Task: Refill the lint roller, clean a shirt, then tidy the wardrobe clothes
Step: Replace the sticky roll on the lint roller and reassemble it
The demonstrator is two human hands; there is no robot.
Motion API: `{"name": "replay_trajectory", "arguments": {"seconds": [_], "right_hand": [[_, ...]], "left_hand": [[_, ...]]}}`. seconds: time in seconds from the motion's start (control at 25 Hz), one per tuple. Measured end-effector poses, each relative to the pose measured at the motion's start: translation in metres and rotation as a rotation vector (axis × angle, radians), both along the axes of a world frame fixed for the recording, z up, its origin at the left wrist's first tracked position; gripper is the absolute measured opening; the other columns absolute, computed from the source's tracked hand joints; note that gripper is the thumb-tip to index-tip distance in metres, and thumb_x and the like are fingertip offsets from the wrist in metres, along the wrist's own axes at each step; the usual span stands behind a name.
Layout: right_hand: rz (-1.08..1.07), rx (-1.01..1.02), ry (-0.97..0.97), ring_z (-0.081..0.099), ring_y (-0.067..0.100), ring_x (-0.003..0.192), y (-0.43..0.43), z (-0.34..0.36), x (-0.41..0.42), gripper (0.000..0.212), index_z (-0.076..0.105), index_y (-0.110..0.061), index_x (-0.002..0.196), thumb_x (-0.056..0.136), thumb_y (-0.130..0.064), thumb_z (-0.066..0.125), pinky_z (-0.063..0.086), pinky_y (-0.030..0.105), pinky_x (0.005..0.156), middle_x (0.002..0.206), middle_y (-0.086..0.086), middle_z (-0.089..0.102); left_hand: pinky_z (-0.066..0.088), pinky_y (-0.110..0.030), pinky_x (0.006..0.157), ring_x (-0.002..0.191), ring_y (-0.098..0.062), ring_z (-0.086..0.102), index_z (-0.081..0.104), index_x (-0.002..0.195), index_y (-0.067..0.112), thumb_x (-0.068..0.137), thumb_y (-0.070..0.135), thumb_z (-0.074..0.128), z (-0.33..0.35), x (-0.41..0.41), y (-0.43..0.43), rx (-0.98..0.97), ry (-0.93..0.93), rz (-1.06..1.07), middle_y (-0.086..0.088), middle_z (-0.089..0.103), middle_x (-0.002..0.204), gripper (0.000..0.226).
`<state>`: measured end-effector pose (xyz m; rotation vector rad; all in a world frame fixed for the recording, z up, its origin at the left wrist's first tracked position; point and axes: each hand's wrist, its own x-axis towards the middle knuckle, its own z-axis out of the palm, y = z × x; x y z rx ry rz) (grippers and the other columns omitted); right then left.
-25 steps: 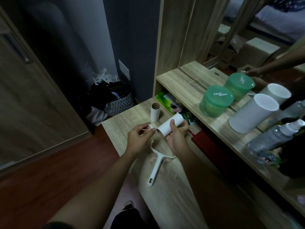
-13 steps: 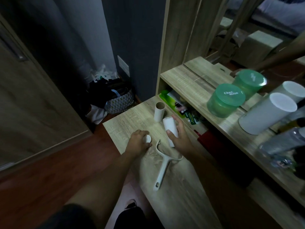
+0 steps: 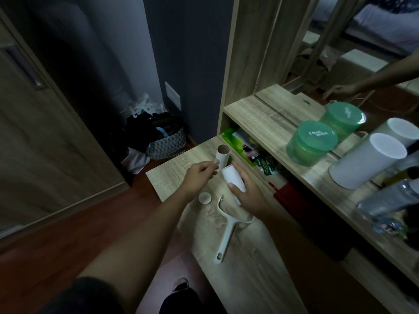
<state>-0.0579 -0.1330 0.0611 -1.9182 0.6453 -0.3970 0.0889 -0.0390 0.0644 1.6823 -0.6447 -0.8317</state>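
My right hand grips a white lint refill roll, tilted just above the low wooden table. My left hand hovers to its left, fingers curled, thumb and fingertips close to the roll's upper end; whether it pinches anything cannot be told. A small white round end cap lies on the table below my left hand. The white lint roller handle lies flat in front of my right hand, with no roll on it. An empty cardboard core stands upright behind both hands.
A higher shelf on the right carries a green lidded tub, a white cylinder and bottles, backed by a mirror. Green packets sit under the shelf. A basket of clothes stands on the floor by the dark wall.
My left hand let go of the end cap, which now lies on the table, and rose toward the roll's upper end. The right hand still holds the roll.
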Motion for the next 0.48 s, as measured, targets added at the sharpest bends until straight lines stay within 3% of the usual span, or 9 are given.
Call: {"name": "replay_trajectory", "arguments": {"seconds": [0.12,0.24,0.36,0.48], "right_hand": [[0.041,-0.067,0.057,0.028,0.005,0.128,0.002,0.004,0.003,0.060,0.025,-0.009,0.146,0.093,-0.009,0.053,0.016,-0.010,0.090,0.138,-0.005,0.032],[0.075,-0.073,0.091,0.038,0.009,0.127,0.002,0.002,0.003,0.061,0.021,-0.014,0.147,0.094,-0.007,0.051,0.026,0.002,0.096,0.142,0.008,0.044],[0.094,-0.057,0.115,0.040,0.009,0.124,0.003,0.003,0.002,0.063,0.019,-0.014,0.148,0.094,-0.009,0.051,0.028,-0.002,0.092,0.141,0.010,0.046],[0.109,-0.019,0.132,0.039,0.011,0.126,0.003,0.004,0.003,0.064,0.019,-0.015,0.148,0.093,-0.012,0.053,0.031,0.017,0.099,0.143,0.009,0.043]], "left_hand": [[0.051,-0.029,0.091,0.103,-0.015,0.065,0.070,0.108,0.015,0.084,0.036,0.067,0.008,0.002,-0.004,0.006,0.067,-0.163,-0.004,0.071,0.105,0.033],[0.052,-0.027,0.089,0.103,-0.016,0.065,0.066,0.115,0.012,0.078,0.034,0.075,0.003,0.008,-0.005,0.052,0.099,-0.174,-0.006,0.070,0.108,0.045],[0.051,-0.021,0.080,0.094,-0.008,0.065,0.068,0.111,0.010,0.083,0.025,0.071,0.003,0.011,-0.003,0.052,0.189,-0.225,-0.001,0.070,0.101,0.032],[0.050,-0.019,0.078,0.089,-0.006,0.062,0.069,0.108,0.012,0.084,0.019,0.069,0.002,0.016,-0.001,0.041,0.302,-0.228,-0.001,0.068,0.097,0.024]]}}
